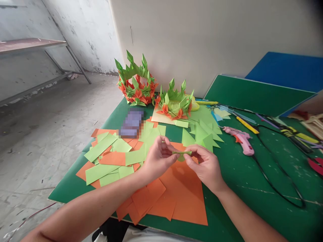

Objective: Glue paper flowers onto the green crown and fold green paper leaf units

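Between my two hands is a small folded piece of green paper (182,155), held above a large orange sheet (188,195). My left hand (160,156) pinches its left end between thumb and fingers. At the other end, my right hand (205,164) grips it the same way. Fingers partly cover the paper, so its full folded shape is hidden. Left of my hands lie loose green strips (101,173) and orange strips (112,158) in an overlapping pile. Green paper triangles (204,134) are heaped just beyond my right hand.
Two green and orange folded-paper crowns, a taller one (137,90) and a smaller one (175,104), stand at the back. A blurred-out rectangular object (131,123) lies left. To the right are a pink glue gun (239,138) with a looping black cord, a yellow cutter (247,125) and red-handled scissors (315,165).
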Tool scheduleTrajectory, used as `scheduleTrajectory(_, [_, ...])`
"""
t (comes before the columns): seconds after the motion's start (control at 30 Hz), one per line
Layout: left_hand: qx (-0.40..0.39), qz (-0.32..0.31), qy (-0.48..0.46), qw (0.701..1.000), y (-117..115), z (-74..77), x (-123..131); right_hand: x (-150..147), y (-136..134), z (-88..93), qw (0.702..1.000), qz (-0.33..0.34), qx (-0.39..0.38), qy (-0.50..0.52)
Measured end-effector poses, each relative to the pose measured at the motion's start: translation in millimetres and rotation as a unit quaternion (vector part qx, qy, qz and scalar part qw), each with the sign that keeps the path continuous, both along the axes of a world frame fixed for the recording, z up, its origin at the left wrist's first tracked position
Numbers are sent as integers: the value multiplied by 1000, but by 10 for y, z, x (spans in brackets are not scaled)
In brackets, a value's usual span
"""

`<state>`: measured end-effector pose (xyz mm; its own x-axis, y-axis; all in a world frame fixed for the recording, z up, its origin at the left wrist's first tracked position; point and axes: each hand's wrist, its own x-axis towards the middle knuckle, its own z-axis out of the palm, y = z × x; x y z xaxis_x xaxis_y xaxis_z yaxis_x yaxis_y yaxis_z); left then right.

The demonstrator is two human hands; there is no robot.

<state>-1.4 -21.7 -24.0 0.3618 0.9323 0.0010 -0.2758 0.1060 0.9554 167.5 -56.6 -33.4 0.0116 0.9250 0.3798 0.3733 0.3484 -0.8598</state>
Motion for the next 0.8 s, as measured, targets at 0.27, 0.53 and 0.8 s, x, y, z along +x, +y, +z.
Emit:
scheduleTrajectory(0.27, [144, 8, 91, 985, -53, -1, -26, -31, -4, 54, 999, 35, -26, 9])
scheduleTrajectory(0.53, [110, 36, 138, 984, 4, -41, -25, 4, -18, 60, 995, -27, 76, -51])
scheduleTrajectory(0.8, [-131, -126, 51, 982, 17, 30, -35, 87, 6, 24, 925, -22, 252, -284])
